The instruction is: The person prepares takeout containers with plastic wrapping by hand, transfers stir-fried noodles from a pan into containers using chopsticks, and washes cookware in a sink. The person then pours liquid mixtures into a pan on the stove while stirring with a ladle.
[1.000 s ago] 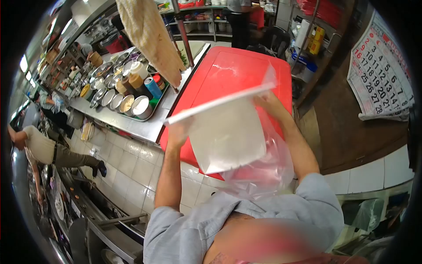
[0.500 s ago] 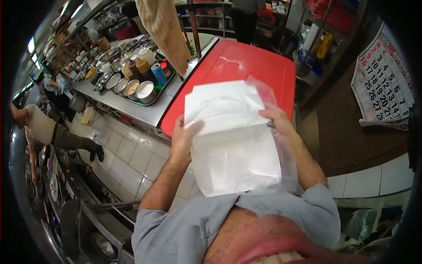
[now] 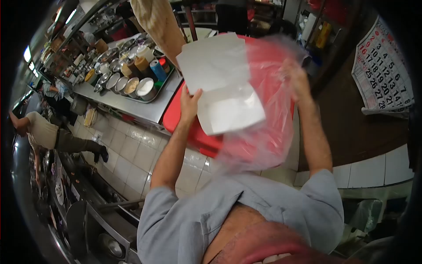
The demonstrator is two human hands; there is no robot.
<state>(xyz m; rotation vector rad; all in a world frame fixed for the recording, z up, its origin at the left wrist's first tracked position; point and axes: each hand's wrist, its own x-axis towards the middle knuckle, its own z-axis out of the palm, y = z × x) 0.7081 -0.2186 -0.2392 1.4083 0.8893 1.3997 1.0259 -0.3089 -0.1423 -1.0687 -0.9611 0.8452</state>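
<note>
A white open takeout box [image 3: 231,108] with its lid folded back hangs over the red table-like lid [image 3: 211,140]. My left hand [image 3: 190,104] holds the left side of this box near the fold, thumb over the edge. To the right of the box, my right hand [image 3: 297,79] is blurred and grips a clear plastic bag [image 3: 268,132], which spreads out between the hand and the box. The bag's lower end hangs near my shirt.
Left of the red surface, a steel counter [image 3: 151,108] bears metal bowls, sauce bottles and a blue can [image 3: 157,69]. A pale cloth-like hanging piece [image 3: 160,26] is above it. A person [image 3: 48,132] bends at far left; a calendar [image 3: 382,70] hangs right.
The box has moved up and now lies open, its lid spread away from me. My right hand has left the box and moved up and right, pulling the plastic bag out to the side.
</note>
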